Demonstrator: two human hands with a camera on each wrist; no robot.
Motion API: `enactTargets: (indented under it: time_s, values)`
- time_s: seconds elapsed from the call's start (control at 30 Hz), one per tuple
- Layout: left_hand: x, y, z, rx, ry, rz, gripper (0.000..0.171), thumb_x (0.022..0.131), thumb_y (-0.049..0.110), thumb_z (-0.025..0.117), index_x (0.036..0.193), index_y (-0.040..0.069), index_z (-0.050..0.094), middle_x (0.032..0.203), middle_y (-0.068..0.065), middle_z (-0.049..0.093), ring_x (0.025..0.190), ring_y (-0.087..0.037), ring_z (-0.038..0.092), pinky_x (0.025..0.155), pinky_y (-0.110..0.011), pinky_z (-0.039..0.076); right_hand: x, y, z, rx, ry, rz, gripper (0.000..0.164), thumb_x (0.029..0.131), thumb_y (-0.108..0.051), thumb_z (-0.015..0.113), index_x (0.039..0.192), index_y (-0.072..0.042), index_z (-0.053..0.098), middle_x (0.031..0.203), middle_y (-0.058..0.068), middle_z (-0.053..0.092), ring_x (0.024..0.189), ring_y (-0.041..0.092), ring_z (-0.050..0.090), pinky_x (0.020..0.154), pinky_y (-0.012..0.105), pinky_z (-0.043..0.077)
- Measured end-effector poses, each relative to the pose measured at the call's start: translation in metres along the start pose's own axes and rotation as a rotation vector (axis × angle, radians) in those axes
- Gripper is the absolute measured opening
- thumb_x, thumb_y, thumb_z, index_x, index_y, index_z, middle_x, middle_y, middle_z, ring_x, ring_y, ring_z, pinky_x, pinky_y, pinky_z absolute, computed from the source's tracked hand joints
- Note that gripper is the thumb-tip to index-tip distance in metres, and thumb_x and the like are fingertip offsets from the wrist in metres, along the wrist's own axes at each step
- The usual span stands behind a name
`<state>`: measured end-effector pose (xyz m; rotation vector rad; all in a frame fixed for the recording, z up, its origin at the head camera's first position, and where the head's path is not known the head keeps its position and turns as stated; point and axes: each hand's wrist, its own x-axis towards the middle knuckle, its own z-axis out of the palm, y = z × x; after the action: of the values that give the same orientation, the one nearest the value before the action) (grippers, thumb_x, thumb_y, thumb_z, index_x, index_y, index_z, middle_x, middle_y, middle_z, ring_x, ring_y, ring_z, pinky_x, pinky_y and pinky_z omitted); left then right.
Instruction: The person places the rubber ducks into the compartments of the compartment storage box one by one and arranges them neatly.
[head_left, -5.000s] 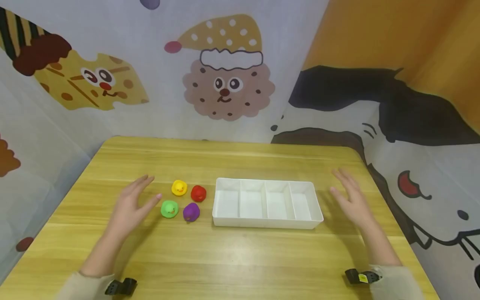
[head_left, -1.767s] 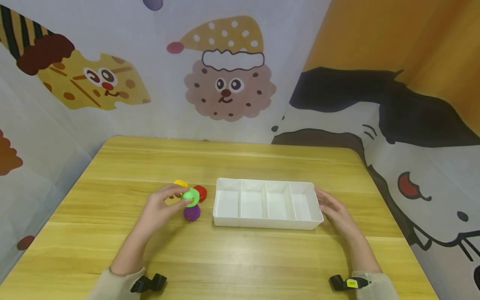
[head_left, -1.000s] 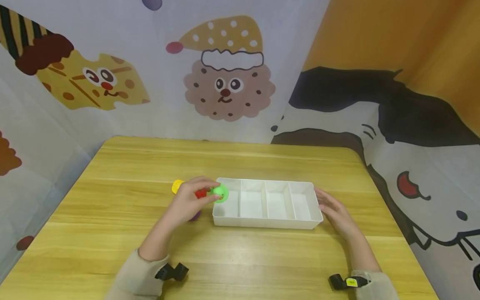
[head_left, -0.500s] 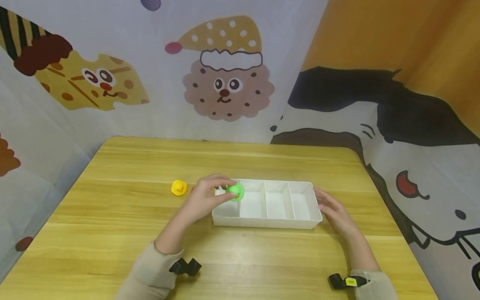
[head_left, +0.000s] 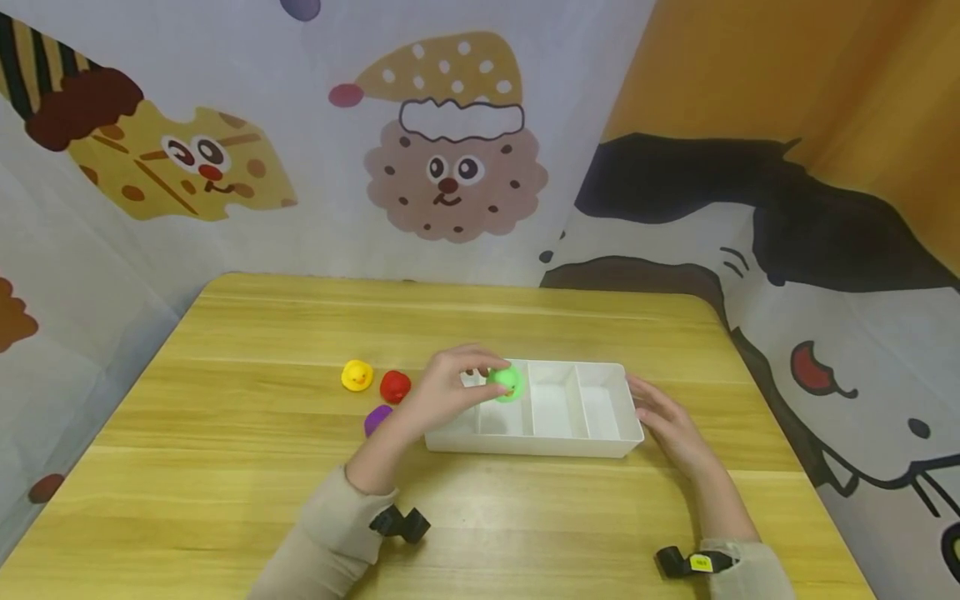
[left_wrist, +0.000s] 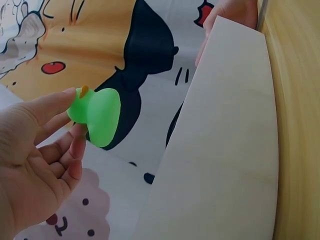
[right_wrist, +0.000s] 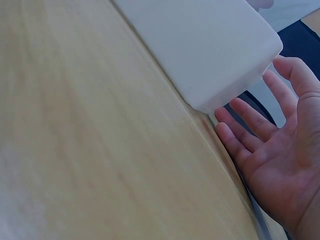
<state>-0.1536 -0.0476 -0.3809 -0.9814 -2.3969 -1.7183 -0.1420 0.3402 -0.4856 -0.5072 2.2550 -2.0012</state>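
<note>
A small green rubber duck (head_left: 507, 382) is pinched between the thumb and fingers of my left hand (head_left: 447, 390), above the second compartment from the left of a white divided box (head_left: 525, 446). In the left wrist view the green duck (left_wrist: 101, 115) hangs clear of the box wall (left_wrist: 225, 130), its orange beak by the thumb. My right hand (head_left: 671, 421) rests against the box's right end. From the right wrist view, the right hand (right_wrist: 280, 135) has its fingers extended, with fingertips at the box's end wall (right_wrist: 215, 50).
Left of the box, a yellow duck (head_left: 357, 376), a red duck (head_left: 395, 387) and a purple duck (head_left: 377, 419) sit on the wooden table (head_left: 480, 517). My left forearm partly covers the purple one. A cartoon-printed cloth (head_left: 457, 267) hangs behind the table.
My left hand picked the green duck off the table and carried it right, over the box to its second compartment. My right hand came in to the box's right end and stayed there.
</note>
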Motion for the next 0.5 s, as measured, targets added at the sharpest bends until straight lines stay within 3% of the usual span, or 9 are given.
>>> enactTargets:
  time_s: [0.5]
  values:
    - [0.027,0.005,0.032,-0.006,-0.071,-0.012,0.027,0.081,0.014,0.078,0.107,0.006,0.072,0.103,0.001,0.069,0.084,-0.011,0.059,0.075,-0.030,0.048,0.000,-0.001,0.002,0.005,0.006,-0.008,0.046,0.098,0.001,0.047,0.143,0.005,0.036,0.138,-0.010,0.048,0.122,0.008,0.047,0.095,0.020,0.040]
